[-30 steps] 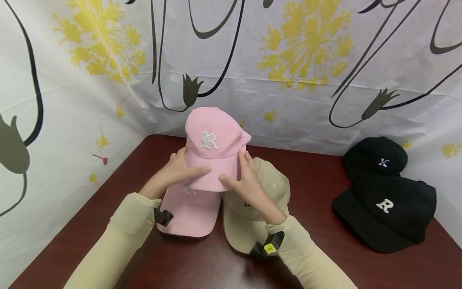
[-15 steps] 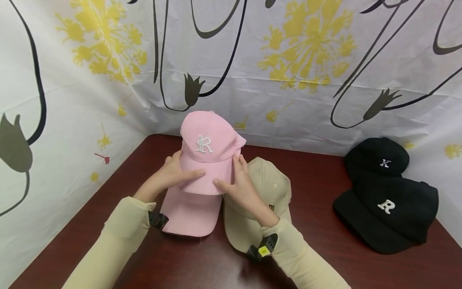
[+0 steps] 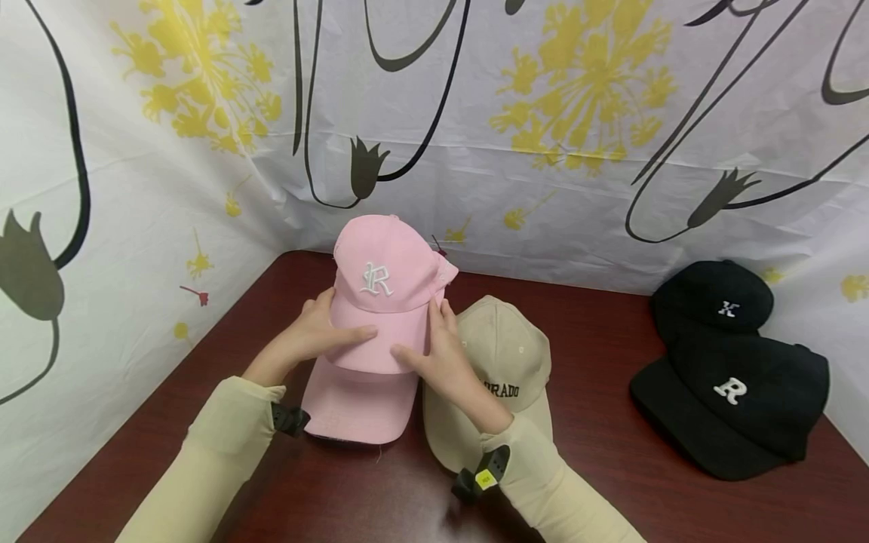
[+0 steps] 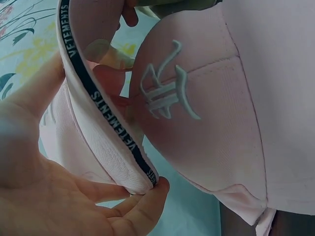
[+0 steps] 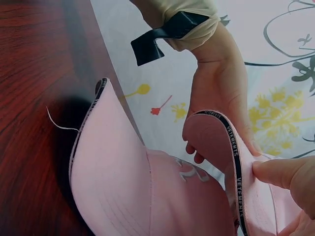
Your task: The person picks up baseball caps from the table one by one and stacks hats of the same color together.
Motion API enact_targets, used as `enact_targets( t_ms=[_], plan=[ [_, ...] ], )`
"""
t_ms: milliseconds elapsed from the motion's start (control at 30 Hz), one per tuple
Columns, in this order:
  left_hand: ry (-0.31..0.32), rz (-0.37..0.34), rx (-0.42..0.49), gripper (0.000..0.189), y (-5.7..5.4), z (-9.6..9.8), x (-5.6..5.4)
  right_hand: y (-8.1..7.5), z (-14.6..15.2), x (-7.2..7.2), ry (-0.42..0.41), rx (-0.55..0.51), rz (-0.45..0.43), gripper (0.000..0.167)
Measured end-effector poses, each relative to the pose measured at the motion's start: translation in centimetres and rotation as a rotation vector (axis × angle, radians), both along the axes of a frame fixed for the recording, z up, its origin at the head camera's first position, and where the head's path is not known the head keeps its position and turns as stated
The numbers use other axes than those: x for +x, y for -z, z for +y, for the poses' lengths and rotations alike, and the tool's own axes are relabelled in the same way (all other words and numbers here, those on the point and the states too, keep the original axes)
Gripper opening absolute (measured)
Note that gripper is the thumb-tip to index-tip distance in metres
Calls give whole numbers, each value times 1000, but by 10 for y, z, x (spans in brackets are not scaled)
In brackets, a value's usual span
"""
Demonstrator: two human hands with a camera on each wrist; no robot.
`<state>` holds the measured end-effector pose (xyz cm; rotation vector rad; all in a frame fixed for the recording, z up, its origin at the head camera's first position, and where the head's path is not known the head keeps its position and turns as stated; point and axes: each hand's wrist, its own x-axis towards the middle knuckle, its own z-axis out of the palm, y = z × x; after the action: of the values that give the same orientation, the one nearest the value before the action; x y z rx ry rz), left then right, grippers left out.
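A pink baseball cap (image 3: 390,271) with a white embroidered R is held up by both hands, its brim toward me. My left hand (image 3: 308,334) grips the brim's left side, thumb on top. On the right side my right hand (image 3: 444,362) grips it the same way, thumb over the brim. Below it a second pink cap (image 3: 360,407) lies on the table; the held one hides its crown in the head view. The left wrist view shows the lower cap's white letter (image 4: 167,91) beneath the lifted brim (image 4: 106,110), which has a dark VETEMENTS band.
Close by on the right sits a beige cap (image 3: 502,347) with dark lettering, partly behind my right forearm. Two black caps, one with an R (image 3: 740,400) and one with a K (image 3: 713,294), lie at the table's right. Patterned cloth (image 3: 434,113) stands behind the table (image 3: 584,317).
Both hands have moved the held pink cap left and slightly down, over the lower pink cap. More of the beige cap's lettering shows. The other caps stay where they were.
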<state>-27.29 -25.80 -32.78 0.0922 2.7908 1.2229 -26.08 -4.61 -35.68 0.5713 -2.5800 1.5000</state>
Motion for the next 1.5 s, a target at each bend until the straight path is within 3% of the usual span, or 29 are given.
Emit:
enact_targets(
  t_ms=[267,567,900,1500],
  plan=[
    [9,6,-7,102,10,-8,0,10,-8,1,-21,-24,19,93],
    [20,16,0,98,22,-15,1,19,-14,6,-9,-26,-54,95],
    [19,-28,48,102,30,-15,4,29,-16,12,1,-16,-50,94],
    [10,-46,37,101,45,-17,11,44,-21,19,-4,14,-68,94]
  ],
)
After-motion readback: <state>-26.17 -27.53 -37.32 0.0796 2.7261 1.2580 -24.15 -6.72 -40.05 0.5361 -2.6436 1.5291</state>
